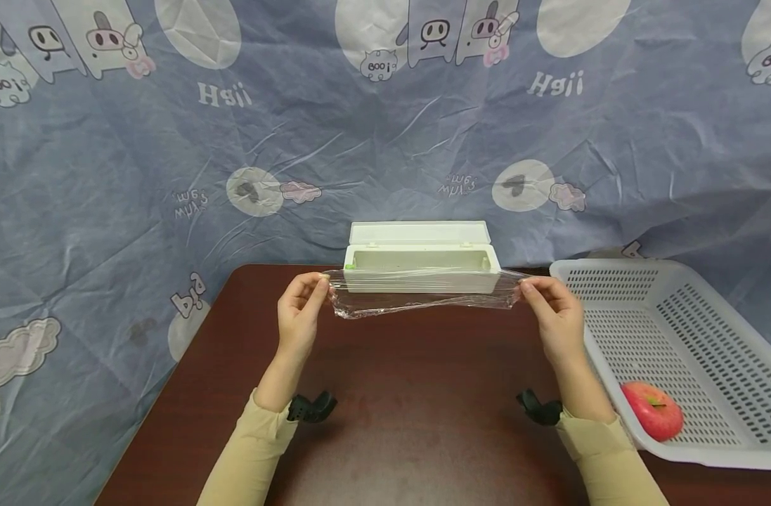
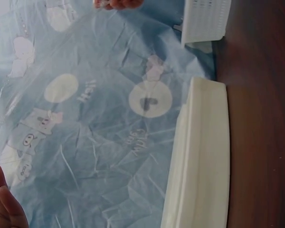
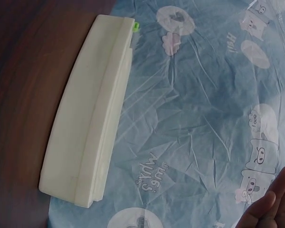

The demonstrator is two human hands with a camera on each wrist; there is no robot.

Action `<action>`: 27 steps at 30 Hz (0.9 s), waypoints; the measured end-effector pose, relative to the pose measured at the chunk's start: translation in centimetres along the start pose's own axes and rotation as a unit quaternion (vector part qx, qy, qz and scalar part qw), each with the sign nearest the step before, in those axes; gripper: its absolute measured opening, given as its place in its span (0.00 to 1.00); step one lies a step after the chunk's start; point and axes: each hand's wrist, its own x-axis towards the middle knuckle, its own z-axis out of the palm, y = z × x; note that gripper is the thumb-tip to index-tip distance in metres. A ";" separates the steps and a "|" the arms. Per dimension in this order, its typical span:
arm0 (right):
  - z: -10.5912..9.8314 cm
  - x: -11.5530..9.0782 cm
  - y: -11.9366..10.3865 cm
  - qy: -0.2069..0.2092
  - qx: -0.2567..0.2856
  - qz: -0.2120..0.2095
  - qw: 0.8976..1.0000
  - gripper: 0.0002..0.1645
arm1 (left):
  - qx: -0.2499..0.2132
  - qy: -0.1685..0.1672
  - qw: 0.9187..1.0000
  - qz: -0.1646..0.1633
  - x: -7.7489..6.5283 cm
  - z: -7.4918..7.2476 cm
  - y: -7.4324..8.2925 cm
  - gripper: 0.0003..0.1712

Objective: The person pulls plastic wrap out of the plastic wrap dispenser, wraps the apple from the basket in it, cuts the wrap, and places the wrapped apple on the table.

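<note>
A strip of clear plastic wrap [image 1: 417,301] stretches between both hands in the head view, crinkled along its lower edge. My left hand [image 1: 299,309] pinches its left end between thumb and fingers. At the other end my right hand [image 1: 556,309] pinches it in the same way. Behind the wrap stands a white wrap dispenser box [image 1: 423,282] with its lid [image 1: 419,232] raised and a small green piece at its left end. The box also appears in the left wrist view, where its long wall [image 2: 211,156] faces the camera.
A pale grey perforated basket [image 1: 644,316] stands on the right of the dark brown table [image 1: 410,393], with a red apple [image 1: 653,411] in its near left corner. A blue patterned cloth [image 1: 372,140] hangs behind. Black straps [image 1: 312,407] sit at the wrists.
</note>
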 end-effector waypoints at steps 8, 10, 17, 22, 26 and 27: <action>-0.8 -1.9 -0.5 -0.024 -0.073 0.030 0.997 0.05 | 0.000 -0.010 1.000 -0.004 -1.9 -0.9 0.1 0.08; -0.9 -2.4 -0.6 -0.035 -0.083 0.034 0.995 0.05 | 0.008 -0.010 1.000 -0.004 -2.4 -1.1 0.1 0.10; -1.7 -4.1 -0.6 -0.071 -0.123 0.035 0.989 0.05 | 0.048 -0.005 0.999 0.008 -4.2 -1.4 -0.2 0.08; -2.3 -5.2 -0.2 -0.085 -0.137 0.029 0.987 0.06 | 0.054 -0.017 0.998 0.020 -5.5 -1.6 -0.3 0.06; -2.6 -6.1 0.1 -0.085 -0.152 0.037 0.984 0.07 | 0.068 -0.024 0.997 0.000 -6.4 -2.0 -0.4 0.06; -2.7 -6.4 0.1 -0.083 -0.154 0.040 0.984 0.07 | 0.074 -0.025 0.997 -0.005 -6.7 -2.1 -0.5 0.06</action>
